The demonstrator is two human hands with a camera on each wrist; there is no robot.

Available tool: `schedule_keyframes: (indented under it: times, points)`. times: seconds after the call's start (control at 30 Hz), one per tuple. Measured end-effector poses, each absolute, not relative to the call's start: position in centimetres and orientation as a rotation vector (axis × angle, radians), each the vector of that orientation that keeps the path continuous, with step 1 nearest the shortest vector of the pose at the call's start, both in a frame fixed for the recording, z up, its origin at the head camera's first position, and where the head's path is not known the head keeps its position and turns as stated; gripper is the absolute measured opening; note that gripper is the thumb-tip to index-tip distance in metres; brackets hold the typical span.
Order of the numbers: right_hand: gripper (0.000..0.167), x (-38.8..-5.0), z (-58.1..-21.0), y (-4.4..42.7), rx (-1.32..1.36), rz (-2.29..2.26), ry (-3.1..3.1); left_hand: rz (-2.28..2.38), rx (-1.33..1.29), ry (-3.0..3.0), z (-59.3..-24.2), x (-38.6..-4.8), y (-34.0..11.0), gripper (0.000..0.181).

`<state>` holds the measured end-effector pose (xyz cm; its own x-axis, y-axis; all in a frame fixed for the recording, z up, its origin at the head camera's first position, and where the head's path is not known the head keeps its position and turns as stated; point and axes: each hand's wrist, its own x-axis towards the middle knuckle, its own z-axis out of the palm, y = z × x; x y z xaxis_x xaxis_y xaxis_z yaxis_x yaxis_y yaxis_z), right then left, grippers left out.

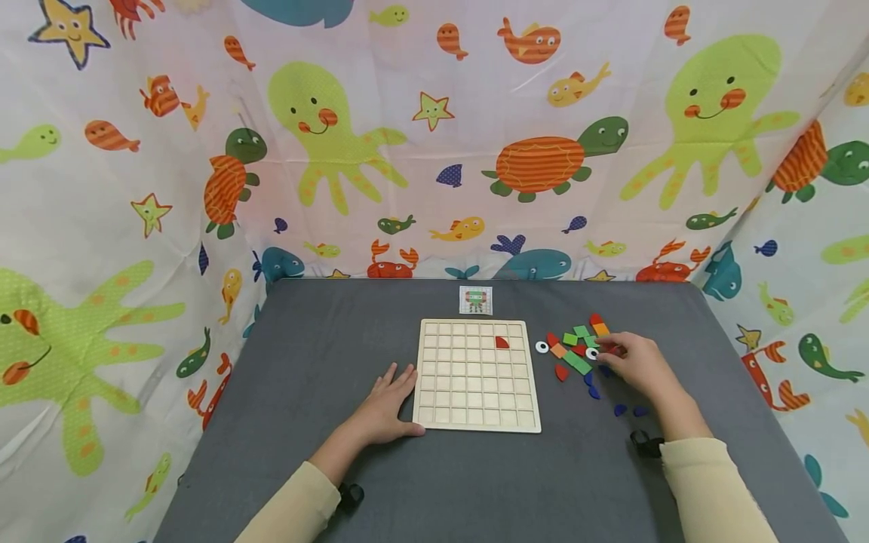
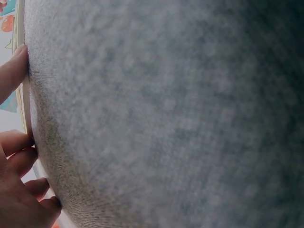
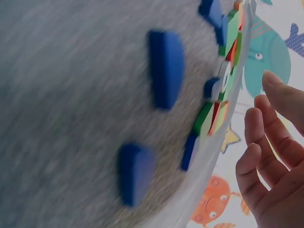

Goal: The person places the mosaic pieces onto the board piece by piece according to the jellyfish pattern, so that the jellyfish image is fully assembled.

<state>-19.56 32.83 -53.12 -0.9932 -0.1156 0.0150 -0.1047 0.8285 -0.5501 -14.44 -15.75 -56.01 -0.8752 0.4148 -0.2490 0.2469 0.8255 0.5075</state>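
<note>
A wooden grid board [image 1: 477, 375] lies flat on the dark grey table. One red quarter-round piece [image 1: 502, 343] sits in a square near its upper right. My left hand [image 1: 382, 407] touches the board's left edge, fingers spread and thumb by the lower left corner. In the left wrist view, fingertips [image 2: 20, 57] meet the board's side. Over the loose coloured pieces hovers my right hand [image 1: 641, 366], fingers slightly bent. Nothing shows between thumb and fingers in the right wrist view. Beneath and around it are a green rectangle [image 1: 578, 363], a white ring [image 1: 592, 353] and blue half-rounds [image 3: 166, 69].
Behind the board lies a small picture card [image 1: 476, 300] with a red and green figure. Another white ring [image 1: 541, 347] and a red piece [image 1: 561, 372] lie right of the board. A sea-animal curtain [image 1: 421, 166] hangs around the table [image 1: 299, 362].
</note>
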Motion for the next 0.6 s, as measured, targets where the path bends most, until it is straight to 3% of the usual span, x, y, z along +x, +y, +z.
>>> schedule_keyframes:
  times: [0.27, 0.6]
  points:
    - [0.03, -18.5, -53.7, 34.7, -0.152, -0.878, 3.028, 0.657, 0.496, 2.659, -56.0, -14.5, -15.6, 0.108]
    - [0.04, -18.4, -54.6, 35.9, -0.078, -0.815, 2.944, 0.652, 0.48, 2.663, -56.0, -14.4, -15.7, 0.11]
